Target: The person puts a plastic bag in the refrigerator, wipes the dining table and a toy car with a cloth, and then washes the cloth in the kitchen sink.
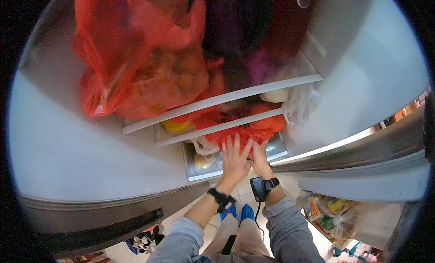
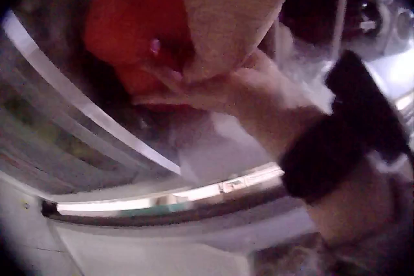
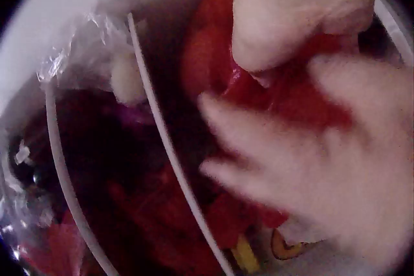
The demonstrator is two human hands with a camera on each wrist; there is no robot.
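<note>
A red plastic bag (image 1: 267, 125) with rounded contents lies low in the open fridge, behind a white shelf edge (image 1: 222, 127). My left hand (image 1: 235, 161) lies on its near side, fingers spread and nearly straight. Beside it, my right hand (image 1: 260, 159) touches the bag's near right side; the left wrist view shows its fingers (image 2: 174, 100) extended along the bag. The right wrist view has creases in the red plastic at that hand. Left of the bag are a white plastic bag (image 1: 206, 146) and a yellow item (image 1: 176, 125).
A large red bag (image 1: 149, 77) bulges over the upper shelf edge. Clear plastic (image 1: 301, 102) hangs at the right ends of the shelves. A pale round item (image 1: 204, 161) shows under the lower tray's surface. The fridge door (image 1: 358, 186) stands open at right, with bagged food (image 1: 337, 217) in its rack.
</note>
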